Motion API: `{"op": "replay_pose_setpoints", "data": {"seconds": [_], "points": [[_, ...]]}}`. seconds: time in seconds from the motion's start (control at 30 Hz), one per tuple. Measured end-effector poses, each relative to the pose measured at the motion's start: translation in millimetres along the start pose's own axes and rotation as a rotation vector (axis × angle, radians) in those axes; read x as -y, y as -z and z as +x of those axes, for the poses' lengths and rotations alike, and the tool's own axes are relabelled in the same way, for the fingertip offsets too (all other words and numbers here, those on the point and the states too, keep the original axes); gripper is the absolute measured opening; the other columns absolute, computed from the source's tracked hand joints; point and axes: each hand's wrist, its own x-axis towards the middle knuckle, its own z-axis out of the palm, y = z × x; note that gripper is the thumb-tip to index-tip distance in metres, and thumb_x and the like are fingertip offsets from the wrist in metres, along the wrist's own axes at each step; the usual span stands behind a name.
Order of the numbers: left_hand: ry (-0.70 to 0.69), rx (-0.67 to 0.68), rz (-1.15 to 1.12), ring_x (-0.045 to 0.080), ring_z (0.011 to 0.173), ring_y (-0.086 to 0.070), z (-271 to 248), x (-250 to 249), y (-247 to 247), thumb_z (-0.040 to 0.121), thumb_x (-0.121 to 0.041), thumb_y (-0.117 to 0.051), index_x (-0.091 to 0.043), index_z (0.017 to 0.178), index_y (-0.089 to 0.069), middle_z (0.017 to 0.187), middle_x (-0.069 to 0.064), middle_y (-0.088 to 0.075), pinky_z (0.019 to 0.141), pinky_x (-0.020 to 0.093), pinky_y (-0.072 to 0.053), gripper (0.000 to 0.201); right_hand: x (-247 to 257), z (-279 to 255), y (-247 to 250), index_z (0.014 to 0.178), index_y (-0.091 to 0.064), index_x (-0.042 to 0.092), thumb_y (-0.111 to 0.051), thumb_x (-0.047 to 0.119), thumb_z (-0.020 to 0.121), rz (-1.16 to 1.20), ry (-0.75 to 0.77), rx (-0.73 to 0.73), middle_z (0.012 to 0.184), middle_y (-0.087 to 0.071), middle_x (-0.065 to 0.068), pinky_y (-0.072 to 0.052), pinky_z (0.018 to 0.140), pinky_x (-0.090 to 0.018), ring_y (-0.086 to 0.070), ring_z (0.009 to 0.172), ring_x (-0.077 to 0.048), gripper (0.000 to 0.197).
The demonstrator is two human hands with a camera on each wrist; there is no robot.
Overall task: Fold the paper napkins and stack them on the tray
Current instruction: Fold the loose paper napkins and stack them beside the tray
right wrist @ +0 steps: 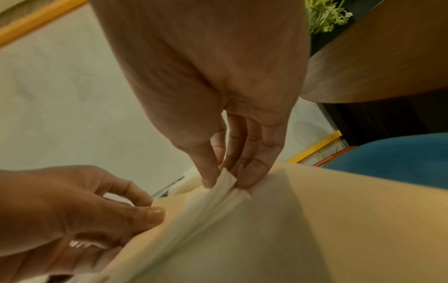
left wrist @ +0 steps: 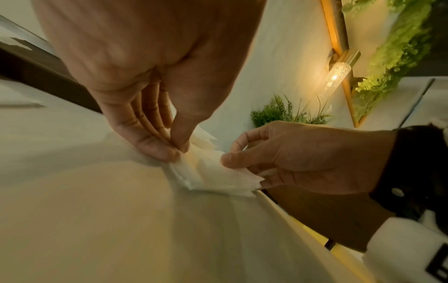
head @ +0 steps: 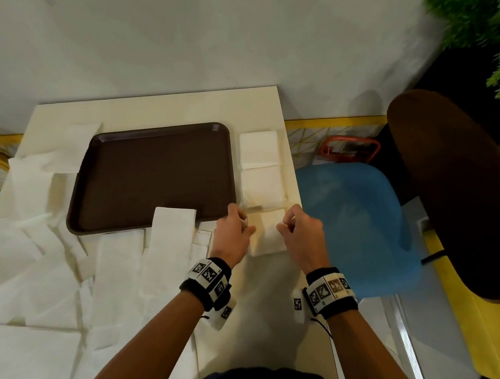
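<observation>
A small white napkin (head: 265, 234) lies on the cream table near its right edge, just past the brown tray's (head: 148, 175) near right corner. My left hand (head: 246, 223) pinches the napkin's left far corner between thumb and fingers (left wrist: 169, 153). On the other side my right hand (head: 283, 223) pinches the right far corner (right wrist: 226, 179). In the wrist views the napkin (left wrist: 213, 178) (right wrist: 206, 210) shows several layered edges. Two folded napkins (head: 258, 150) (head: 262, 188) lie in a row to the right of the tray. The tray holds nothing except a napkin strip (head: 172, 228) lapping over its near rim.
Several unfolded white napkins (head: 34, 258) cover the table's left and near-left part, overlapping one another. A blue chair (head: 354, 224) stands right of the table, a dark round tabletop (head: 465, 197) beyond it. Green plants (head: 486, 10) fill the far right corner.
</observation>
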Motion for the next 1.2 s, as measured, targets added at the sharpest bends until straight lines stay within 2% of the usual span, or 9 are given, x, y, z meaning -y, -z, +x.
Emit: {"op": "replay_pose_setpoints", "data": {"seconds": [0.1,0.2,0.33,0.47,0.73,0.83,0.93,1.07,1.2], "points": [[-0.043,-0.028,0.041,0.015,0.076,-0.060,-1.7,0.1,-1.2,0.096,-0.013,-0.075,-0.016,0.107,-0.051,0.085,0.000,-0.063,0.077,0.038,-0.058,0.027,0.3,-0.1,-2.5,0.090,-0.052,0.028,-0.077,0.026,0.098,-0.040,-0.008,0.007,0.086,-0.062,0.007,-0.060,0.076,-0.044,-0.062,0.081,-0.017,0.026],[-0.061,-0.066,0.072,0.013,0.077,-0.054,-5.0,-0.9,-1.7,0.097,-0.015,-0.074,-0.019,0.105,-0.047,0.095,0.000,-0.057,0.078,0.038,-0.060,0.029,2.5,-0.4,0.1,0.098,-0.054,0.023,-0.076,0.028,0.098,-0.068,-0.019,-0.015,0.096,-0.059,0.002,-0.056,0.082,-0.041,-0.057,0.089,-0.020,0.023],[-0.076,-0.052,0.067,0.017,0.091,-0.060,-11.0,-4.9,-3.1,0.097,-0.016,-0.076,-0.019,0.113,-0.047,0.105,0.002,-0.060,0.084,0.035,-0.059,0.033,8.6,-3.5,-3.3,0.117,-0.059,0.021,-0.076,0.031,0.100,-0.122,-0.021,0.034,0.115,-0.063,-0.002,-0.056,0.091,-0.040,-0.059,0.103,-0.023,0.026],[-0.084,-0.050,0.068,0.018,0.100,-0.063,-9.7,-9.2,-4.0,0.097,-0.011,-0.075,-0.017,0.119,-0.051,0.114,0.004,-0.061,0.090,0.034,-0.059,0.032,13.3,-3.6,-5.9,0.124,-0.061,0.018,-0.075,0.027,0.100,-0.141,-0.016,0.029,0.123,-0.063,-0.005,-0.058,0.093,-0.041,-0.062,0.110,-0.026,0.029],[-0.126,0.031,0.174,0.024,0.114,-0.064,-12.9,-4.3,5.6,0.098,-0.010,-0.073,-0.010,0.134,-0.064,0.136,0.009,-0.057,0.102,0.040,-0.058,0.037,21.6,-3.0,-1.7,0.130,-0.062,0.010,-0.073,0.023,0.101,-0.281,0.004,0.050,0.126,-0.062,-0.016,-0.054,0.094,-0.046,-0.063,0.113,-0.038,0.034],[-0.197,-0.038,0.146,0.023,0.110,-0.065,-21.5,1.9,26.5,0.097,-0.013,-0.075,-0.013,0.131,-0.064,0.130,0.007,-0.062,0.097,0.041,-0.058,0.036,36.9,-7.3,5.4,0.132,-0.059,0.011,-0.069,0.029,0.104,-0.278,-0.002,-0.001,0.126,-0.063,-0.017,-0.053,0.094,-0.047,-0.061,0.115,-0.038,0.035],[-0.240,-0.169,0.096,0.017,0.100,-0.064,-32.7,18.0,62.3,0.095,-0.013,-0.077,-0.016,0.119,-0.066,0.115,0.000,-0.066,0.089,0.032,-0.058,0.026,60.4,-19.2,-0.5,0.125,-0.063,0.014,-0.068,0.030,0.104,-0.182,0.051,-0.054,0.116,-0.066,-0.011,-0.051,0.084,-0.039,-0.064,0.104,-0.032,0.026],[-0.164,-0.290,0.050,0.017,0.093,-0.065,-42.1,63.3,115.1,0.094,-0.013,-0.078,-0.014,0.111,-0.068,0.105,0.000,-0.067,0.082,0.033,-0.059,0.020,87.5,-35.5,-36.2,0.114,-0.064,0.020,-0.070,0.032,0.104,-0.052,0.064,-0.026,0.105,-0.073,-0.005,-0.047,0.079,-0.033,-0.068,0.093,-0.025,0.017],[0.005,-0.297,0.081,0.025,0.100,-0.065,-48.5,105.9,148.5,0.097,-0.017,-0.075,-0.009,0.121,-0.064,0.116,0.007,-0.064,0.092,0.043,-0.057,0.028,110.1,-51.1,-78.6,0.112,-0.067,0.018,-0.071,0.030,0.103,-0.024,0.018,0.027,0.102,-0.075,-0.004,-0.042,0.079,-0.028,-0.070,0.092,-0.022,0.016]]}}
